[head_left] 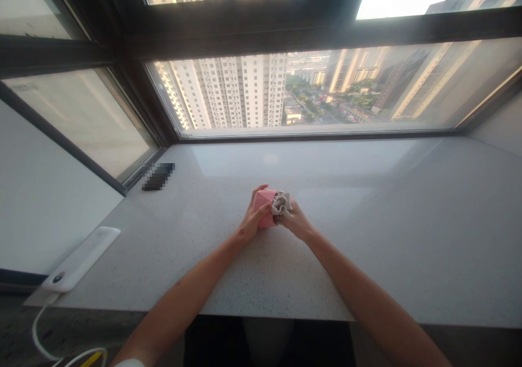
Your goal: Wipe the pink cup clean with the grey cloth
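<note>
Wide speckled pale stone ledge seen from above, set beneath a dark-framed window; beyond the glass, tall apartment towers rise over a hazy city. Centre of view: a pink faceted object, its material not clear at this size, sits between my two hands near the middle of the ledge. My left hand is closed around its near left side, with the fingers wrapped over the pink faces. My right hand is closed on a crumpled grey cloth and presses it against the upper right of the object. The two hands meet around the object, which covers part of each palm from view. Whether the object also touches the stone cannot be told from this angle. Both forearms reach forward across the ledge from the lower corners of the view. Far left on the ledge: a flat dark rectangular object, pixelated and well apart from my hands. Near left edge: a long white rounded device, with a white cable looping down below the ledge.
</note>
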Demonstrator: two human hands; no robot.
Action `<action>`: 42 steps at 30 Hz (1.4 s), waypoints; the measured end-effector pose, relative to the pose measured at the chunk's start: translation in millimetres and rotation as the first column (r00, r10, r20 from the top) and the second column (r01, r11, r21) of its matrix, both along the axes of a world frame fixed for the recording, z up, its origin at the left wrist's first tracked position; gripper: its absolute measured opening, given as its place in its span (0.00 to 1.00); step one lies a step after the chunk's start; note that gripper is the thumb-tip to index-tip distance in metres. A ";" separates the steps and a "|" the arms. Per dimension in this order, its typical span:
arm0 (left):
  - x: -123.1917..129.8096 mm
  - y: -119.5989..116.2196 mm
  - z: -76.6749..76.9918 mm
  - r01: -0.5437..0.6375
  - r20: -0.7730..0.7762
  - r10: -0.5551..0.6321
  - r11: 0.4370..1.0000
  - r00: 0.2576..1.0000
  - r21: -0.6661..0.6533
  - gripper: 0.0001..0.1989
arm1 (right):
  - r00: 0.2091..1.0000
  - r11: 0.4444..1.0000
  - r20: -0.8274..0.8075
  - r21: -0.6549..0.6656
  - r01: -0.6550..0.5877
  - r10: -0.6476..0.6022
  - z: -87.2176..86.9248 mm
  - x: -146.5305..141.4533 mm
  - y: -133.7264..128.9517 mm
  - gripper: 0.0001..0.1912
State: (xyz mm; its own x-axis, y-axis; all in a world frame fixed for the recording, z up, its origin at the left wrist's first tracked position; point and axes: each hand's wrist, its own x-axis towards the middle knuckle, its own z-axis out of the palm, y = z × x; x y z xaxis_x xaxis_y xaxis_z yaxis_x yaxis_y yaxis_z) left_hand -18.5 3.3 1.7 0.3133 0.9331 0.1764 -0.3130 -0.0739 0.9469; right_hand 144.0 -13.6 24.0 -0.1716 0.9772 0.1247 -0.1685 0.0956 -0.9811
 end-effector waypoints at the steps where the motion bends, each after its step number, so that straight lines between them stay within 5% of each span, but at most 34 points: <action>1: 0.5 -1.3 0.8 -0.020 -0.012 0.020 1.000 1.000 0.012 0.42 | 0.999 0.998 -0.036 -0.065 0.020 -0.022 -0.4 -2.2 -0.2 0.18; 7: 3.3 -5.0 -3.6 -0.097 -0.052 0.107 0.981 0.993 0.167 0.47 | 0.973 0.981 -0.204 -0.180 0.073 -0.110 -2.6 -12.4 1.1 0.15; 15: -2.3 4.3 -3.3 0.074 0.040 -0.073 0.997 0.997 -0.035 0.38 | 0.985 0.979 0.153 0.199 0.044 -0.076 -9.1 -3.2 -2.6 0.13; 24: -1.8 10.9 -10.5 0.100 0.089 -0.095 0.993 0.992 -0.061 0.41 | 0.983 0.959 0.140 0.271 0.079 -0.120 -2.5 -6.7 -4.6 0.13; 27: -2.8 8.4 -9.7 0.096 0.073 -0.095 0.995 0.993 -0.018 0.45 | 0.996 0.978 0.036 0.194 0.077 -0.085 -9.1 -5.9 -3.0 0.15; 31: -4.2 4.9 -7.6 0.083 0.067 -0.086 0.995 0.994 0.047 0.50 | 0.961 0.984 -0.224 -0.103 0.143 -0.163 -16.9 -7.2 3.2 0.18; 34: -4.4 2.8 -6.1 0.104 -0.003 -0.104 0.988 0.995 0.112 0.54 | 0.940 0.966 -0.304 -0.245 0.080 -0.155 -16.6 -8.2 8.4 0.20; 39: -1.6 2.4 -7.3 0.076 -0.058 -0.067 0.985 0.996 0.154 0.55 | 0.949 0.972 -0.295 -0.230 0.041 -0.110 -14.3 -7.9 8.2 0.17; 42: -0.4 3.8 -9.2 0.067 -0.029 -0.064 0.990 0.998 0.125 0.53 | 0.970 0.993 -0.213 -0.043 0.110 -0.117 -15.5 -6.4 3.5 0.15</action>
State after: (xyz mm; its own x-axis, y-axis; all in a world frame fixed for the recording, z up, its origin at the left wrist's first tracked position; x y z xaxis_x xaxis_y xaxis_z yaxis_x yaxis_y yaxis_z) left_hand -18.9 7.2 -7.6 0.3786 0.8814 0.2823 -0.2975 -0.1729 0.9389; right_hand 137.5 -10.1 8.5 -0.0315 0.9927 0.1165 -0.3653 0.0970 -0.9258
